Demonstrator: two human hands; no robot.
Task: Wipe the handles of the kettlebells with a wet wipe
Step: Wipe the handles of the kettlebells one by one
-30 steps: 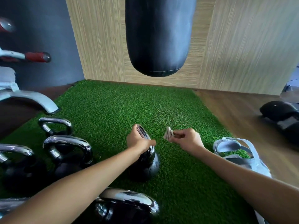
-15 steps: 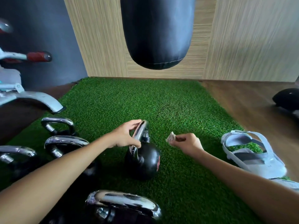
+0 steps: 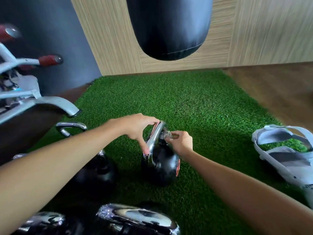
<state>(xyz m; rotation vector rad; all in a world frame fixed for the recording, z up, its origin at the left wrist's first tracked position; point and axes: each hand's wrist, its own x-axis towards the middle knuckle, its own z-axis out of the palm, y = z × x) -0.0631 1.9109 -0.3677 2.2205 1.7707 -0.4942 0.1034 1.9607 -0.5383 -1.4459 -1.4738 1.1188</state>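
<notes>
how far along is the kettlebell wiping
Done: no handle shows whether it was wiped. In hand: the left hand holds the middle kettlebell's handle while the right hand pinches the wipe against it. Left: possibly the kettlebells to the left and nearest the camera.

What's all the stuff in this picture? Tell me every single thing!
held kettlebell: one, black with a shiny handle, middle of the mat
other kettlebells: at least four, black and chrome, left and bottom, partly hidden by the arm
wet wipe: one, pale, against the held kettlebell's handle
turf mat: one, green, on the floor
punching bag: one, black, hanging top centre
sandal: at least one, grey, right edge of the mat
exercise machine: one, grey with red grips, far left
left hand: one, holds the held kettlebell's handle
right hand: one, pinches the wet wipe
</notes>
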